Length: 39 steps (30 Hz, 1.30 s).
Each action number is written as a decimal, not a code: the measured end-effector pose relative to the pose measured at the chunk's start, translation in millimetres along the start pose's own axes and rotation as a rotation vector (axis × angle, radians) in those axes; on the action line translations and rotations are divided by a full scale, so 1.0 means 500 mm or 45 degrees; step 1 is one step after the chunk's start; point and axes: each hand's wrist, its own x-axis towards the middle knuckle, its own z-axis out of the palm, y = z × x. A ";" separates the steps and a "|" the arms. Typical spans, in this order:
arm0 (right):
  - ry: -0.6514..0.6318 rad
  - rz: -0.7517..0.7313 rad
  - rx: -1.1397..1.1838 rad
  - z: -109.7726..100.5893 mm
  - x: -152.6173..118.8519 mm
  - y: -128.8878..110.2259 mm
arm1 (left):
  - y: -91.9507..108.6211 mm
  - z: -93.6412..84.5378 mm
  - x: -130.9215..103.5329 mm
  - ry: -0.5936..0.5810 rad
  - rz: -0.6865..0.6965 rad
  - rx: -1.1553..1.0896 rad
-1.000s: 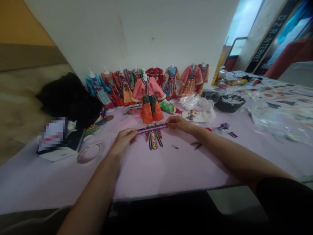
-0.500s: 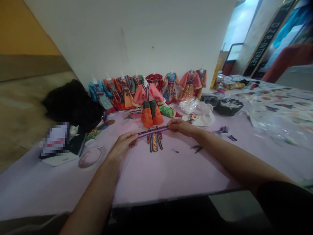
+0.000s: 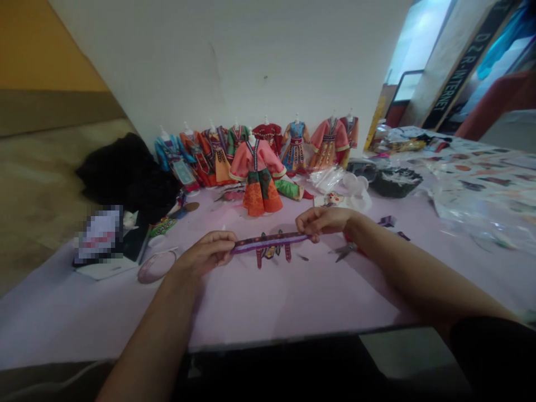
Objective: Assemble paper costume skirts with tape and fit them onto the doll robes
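Observation:
A purple patterned ribbon band point(image 3: 270, 242) is stretched between my two hands above the table. My left hand point(image 3: 211, 249) pinches its left end, and my right hand point(image 3: 322, 222) grips its right end. Short red decorated strips point(image 3: 287, 253) hang below the band. Behind it, a yellow and black piece point(image 3: 271, 251) is partly hidden. Just beyond the band stands a small headless doll form point(image 3: 259, 173) in a pink jacket and an orange and green lower garment.
Several dressed doll forms point(image 3: 296, 146) line the wall. Scissors point(image 3: 345, 252) lie near my right forearm, with purple scraps point(image 3: 387, 221) beyond. A dark basket point(image 3: 397, 181) and clear plastic bags sit rightward. Black cloth point(image 3: 125, 170) and a round pinkish item point(image 3: 157, 267) are on the left.
Both hands have brought the band closer and lower, away from the doll form. It now covers much of the decorated strips that showed below it before.

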 end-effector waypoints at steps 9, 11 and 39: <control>-0.105 -0.071 0.040 0.022 -0.011 -0.020 | 0.032 0.001 -0.033 -0.142 0.051 0.142; 0.071 0.011 0.000 0.013 0.004 -0.004 | 0.023 0.005 -0.016 -0.015 -0.006 0.228; 0.993 -0.076 -1.166 0.034 0.060 0.025 | -0.043 -0.017 0.061 0.719 0.180 0.814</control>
